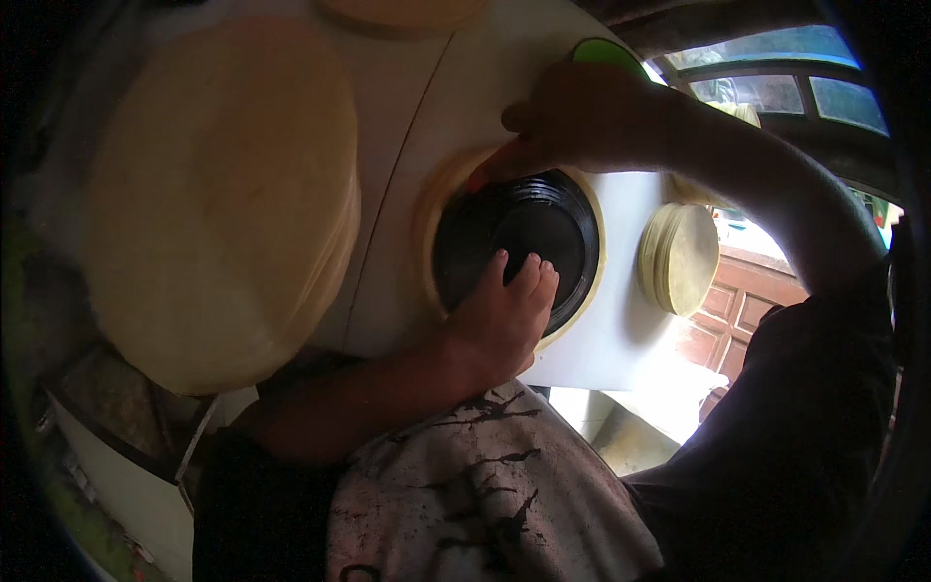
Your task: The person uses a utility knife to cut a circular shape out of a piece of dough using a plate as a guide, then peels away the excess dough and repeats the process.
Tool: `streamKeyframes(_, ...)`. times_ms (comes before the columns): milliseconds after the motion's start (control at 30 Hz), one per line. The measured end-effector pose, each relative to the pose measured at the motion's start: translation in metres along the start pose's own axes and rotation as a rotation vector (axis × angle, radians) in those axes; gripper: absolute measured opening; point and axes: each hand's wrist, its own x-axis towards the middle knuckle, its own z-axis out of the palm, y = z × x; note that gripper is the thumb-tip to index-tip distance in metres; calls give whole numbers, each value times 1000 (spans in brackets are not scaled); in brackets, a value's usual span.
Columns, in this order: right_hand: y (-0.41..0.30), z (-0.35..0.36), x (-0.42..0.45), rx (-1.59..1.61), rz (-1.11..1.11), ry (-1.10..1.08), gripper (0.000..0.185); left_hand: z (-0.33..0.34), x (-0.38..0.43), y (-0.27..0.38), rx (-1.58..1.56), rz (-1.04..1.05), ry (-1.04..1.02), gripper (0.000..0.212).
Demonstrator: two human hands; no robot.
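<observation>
A round black plate or lid with ringed ridges [542, 225] lies on pale yellow round sheets [596, 276], whose edge shows around it. My left hand [509, 309] rests on the near part of the black disc, fingers spread and pointing away from me. My right hand [582, 116] reaches over the far rim, in deep shadow, with a finger stretched to the disc's far left edge. At that fingertip is a small orange-red spot; whether it is skin or a held object is unclear. Behind the right hand, a green item [609, 54] is partly hidden.
A large stack of pale round sheets [218, 204] stands at the left. A smaller stack [680, 258] sits at the right, and another pale round piece [400, 11] at the top. The white tabletop [407, 94] has a dark seam. Bright windows [764, 73] are at upper right.
</observation>
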Motion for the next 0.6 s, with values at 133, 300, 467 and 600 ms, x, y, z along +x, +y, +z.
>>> streamKeyframes(133,7,4,-2,64,-87,70,69,3,2,2,-49,-32,15,71)
streamKeyframes(300,20,12,3,140,-16,-83,75,-1,2,0,-138,-38,-7,80)
streamKeyframes(467,9,-16,9,7,-4,-177,77,3,1,-1,-145,-50,14,81)
streamKeyframes(600,18,-11,0,159,37,-183,51,2,0,-1,-132,-56,50,81)
